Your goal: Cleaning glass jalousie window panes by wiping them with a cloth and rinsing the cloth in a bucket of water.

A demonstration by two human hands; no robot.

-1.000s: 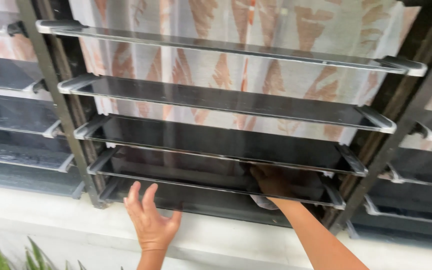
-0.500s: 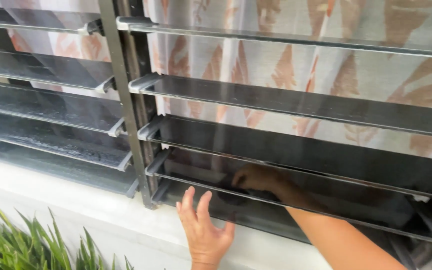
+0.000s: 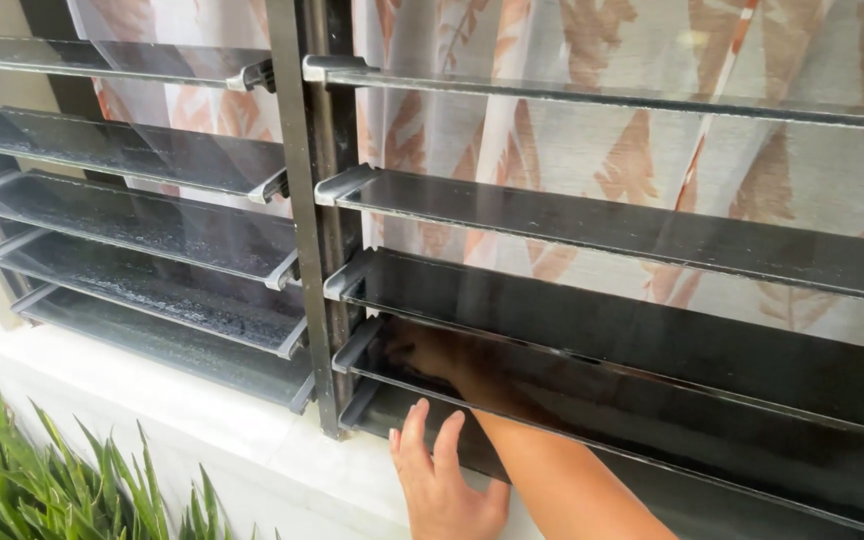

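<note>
Hands work at a louvred window: the left hand (image 3: 447,485) rests flat, fingers spread, on the near edge of the bottom glass slat (image 3: 572,420), while the right hand (image 3: 422,352) reaches under the slat above; its grip cannot be made out through the dark glass.

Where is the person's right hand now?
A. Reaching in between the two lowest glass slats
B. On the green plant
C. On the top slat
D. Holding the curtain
A: the right hand shows darkly through the glass slat above it, forearm passing in under that slat's edge.
</note>
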